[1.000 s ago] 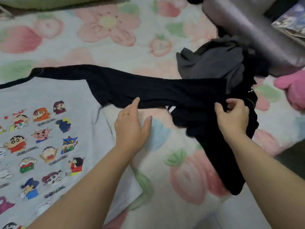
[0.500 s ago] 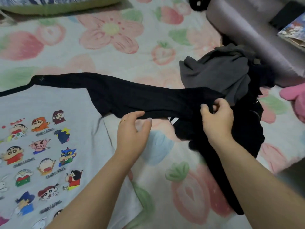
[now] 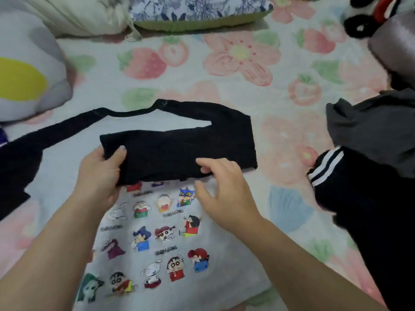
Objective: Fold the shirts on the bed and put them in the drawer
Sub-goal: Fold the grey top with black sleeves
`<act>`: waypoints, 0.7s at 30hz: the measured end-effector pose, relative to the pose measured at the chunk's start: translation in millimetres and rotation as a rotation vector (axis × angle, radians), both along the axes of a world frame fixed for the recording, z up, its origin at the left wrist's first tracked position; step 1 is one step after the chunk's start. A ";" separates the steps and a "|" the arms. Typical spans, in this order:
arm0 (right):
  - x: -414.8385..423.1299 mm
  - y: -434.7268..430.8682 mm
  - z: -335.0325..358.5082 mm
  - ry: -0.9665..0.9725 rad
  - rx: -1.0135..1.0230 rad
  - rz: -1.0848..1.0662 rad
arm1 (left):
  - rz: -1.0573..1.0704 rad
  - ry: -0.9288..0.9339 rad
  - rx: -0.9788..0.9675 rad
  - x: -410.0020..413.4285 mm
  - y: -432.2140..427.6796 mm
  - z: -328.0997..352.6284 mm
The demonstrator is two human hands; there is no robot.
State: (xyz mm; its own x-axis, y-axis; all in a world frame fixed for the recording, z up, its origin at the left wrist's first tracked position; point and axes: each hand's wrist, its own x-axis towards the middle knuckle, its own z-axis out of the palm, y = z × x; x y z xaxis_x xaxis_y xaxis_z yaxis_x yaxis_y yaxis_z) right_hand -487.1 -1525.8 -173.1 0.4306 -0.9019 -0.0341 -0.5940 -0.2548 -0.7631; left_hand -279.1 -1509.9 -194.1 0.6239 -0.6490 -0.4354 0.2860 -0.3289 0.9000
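A grey shirt [image 3: 157, 243] with cartoon prints and black sleeves lies flat on the bed. Its right black sleeve [image 3: 184, 149] is folded across the chest. My left hand [image 3: 101, 171] grips the sleeve's cuff end, thumb on top. Over the sleeve's lower edge my right hand [image 3: 222, 189] hovers with loosely curled fingers, fingertips touching the cloth. The left black sleeve [image 3: 33, 149] stretches out to the left. A pile of dark clothes [image 3: 370, 176], grey on top and black with white stripes below, sits at the right.
The bed sheet [image 3: 247, 97] has a strawberry and flower print. A grey plush with a yellow patch [image 3: 27, 75] lies at far left, pillows [image 3: 190, 12] along the back, a black-and-white plush toy [image 3: 368, 14] and a grey bolster [image 3: 395, 46] at back right.
The view has swung left. The right sleeve, earlier stretched out toward the clothes pile, now lies folded over the shirt's chest; my left hand now grips its cuff and my right hand has released it.
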 end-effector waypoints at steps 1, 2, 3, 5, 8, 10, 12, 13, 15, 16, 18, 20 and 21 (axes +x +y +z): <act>-0.5 -1.9 -6.0 0.060 0.012 -0.023 | 0.008 -0.110 0.048 22.3 5.6 -5.9; -1.3 -4.4 -11.9 0.123 0.025 -0.038 | 0.012 -0.218 0.099 43.7 10.7 -11.0; -1.5 -7.2 -17.1 0.175 0.036 -0.054 | 0.033 -0.305 0.129 63.2 15.5 -14.7; -0.7 -14.2 -25.6 0.225 0.045 -0.090 | 0.083 -0.420 0.155 95.0 22.2 -18.3; 1.0 -29.8 -37.1 0.290 0.074 -0.163 | 0.127 -0.513 0.209 128.2 29.6 -28.5; 2.9 -42.4 -42.9 0.333 0.119 -0.217 | 0.126 -0.521 0.252 140.0 35.2 -38.8; 5.7 -53.6 -48.3 0.355 0.155 -0.264 | 0.106 -0.545 0.293 146.0 38.3 -45.6; 7.3 -58.6 -50.7 0.354 0.165 -0.288 | 0.103 -0.565 0.308 147.7 38.6 -45.8; 10.5 -68.1 -54.7 0.357 0.179 -0.326 | 0.126 -0.600 0.311 154.3 36.6 -44.2; 12.4 -72.0 -56.3 0.372 0.186 -0.331 | 0.138 -0.622 0.318 158.2 35.0 -42.3; 16.2 -76.8 -59.5 0.403 0.215 -0.347 | 0.174 -0.599 0.325 167.8 31.9 -39.7; 19.1 -75.9 -64.9 0.421 0.267 -0.392 | 0.186 -0.524 0.352 175.3 29.9 -41.0; 20.0 -73.6 -68.7 0.431 0.285 -0.411 | 0.165 -0.491 0.371 177.9 29.5 -43.3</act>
